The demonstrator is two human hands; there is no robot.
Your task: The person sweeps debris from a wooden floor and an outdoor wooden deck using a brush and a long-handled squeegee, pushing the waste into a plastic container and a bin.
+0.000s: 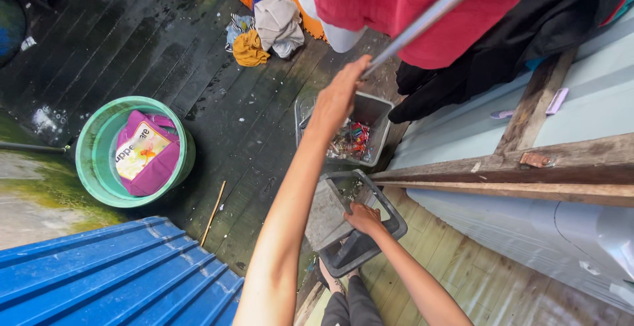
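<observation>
Reaching up, the left hand (337, 98) closes on a grey metal rail (432, 14); below that rail, the right hand (364, 219) grips a dark grey plastic bin (370, 233) by its rim.

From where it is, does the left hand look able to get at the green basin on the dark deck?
Probably not: the left hand is raised to the metal pole, and the green basin sits far below.
</observation>
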